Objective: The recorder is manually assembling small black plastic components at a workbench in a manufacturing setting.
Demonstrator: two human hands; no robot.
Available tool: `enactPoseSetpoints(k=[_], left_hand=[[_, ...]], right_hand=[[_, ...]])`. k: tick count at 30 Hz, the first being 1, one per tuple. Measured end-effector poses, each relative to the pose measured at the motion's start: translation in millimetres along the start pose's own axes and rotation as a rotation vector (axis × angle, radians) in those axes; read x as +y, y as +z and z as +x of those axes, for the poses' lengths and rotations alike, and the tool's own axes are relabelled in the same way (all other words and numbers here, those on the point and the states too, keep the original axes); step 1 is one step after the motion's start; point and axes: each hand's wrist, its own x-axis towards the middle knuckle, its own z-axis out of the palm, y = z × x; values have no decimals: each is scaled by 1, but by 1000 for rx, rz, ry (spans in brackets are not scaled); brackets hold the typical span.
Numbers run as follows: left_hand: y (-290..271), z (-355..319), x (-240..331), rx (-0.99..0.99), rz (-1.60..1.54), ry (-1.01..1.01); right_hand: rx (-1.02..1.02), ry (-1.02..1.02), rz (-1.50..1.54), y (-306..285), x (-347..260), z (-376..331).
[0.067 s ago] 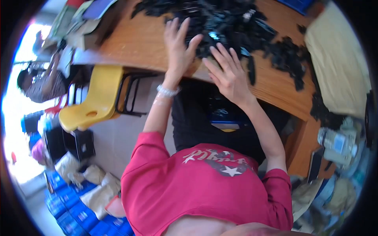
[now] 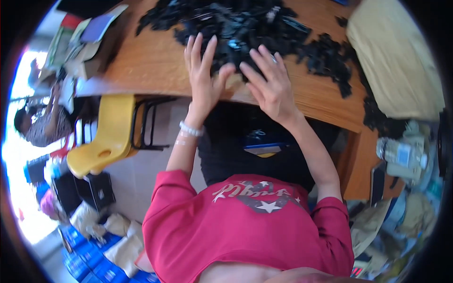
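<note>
Both hands, left hand [image 2: 204, 75] and right hand [image 2: 271, 82], have slid nearer the desk [image 2: 155, 61] edge (fingers spread, gripping nothing), raking the black parts [image 2: 245, 23] at frame top.

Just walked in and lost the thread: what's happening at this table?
A person in a red shirt has both hands spread flat at the near edge of a heap of small black parts on a wooden table. The left hand and right hand lie open, fingers splayed, gripping nothing. A yellow chair stands alongside.
</note>
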Motion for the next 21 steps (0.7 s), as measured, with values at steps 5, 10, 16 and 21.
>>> enactPoseSetpoints(k=[5,10,16,21], left_hand=[[27,-23,69,-359,-21,284],[66,-20,91,-415,-21,274],[70,-24,95,-396,42,166],[69,-23,92,-386,70,119]], right_hand=[[209,211,-402,-52,119,16],[-96,399,-704,-61,307,12],[-268,661,-1011,-41,377,38],[-175,674,-817,-17,317,34]])
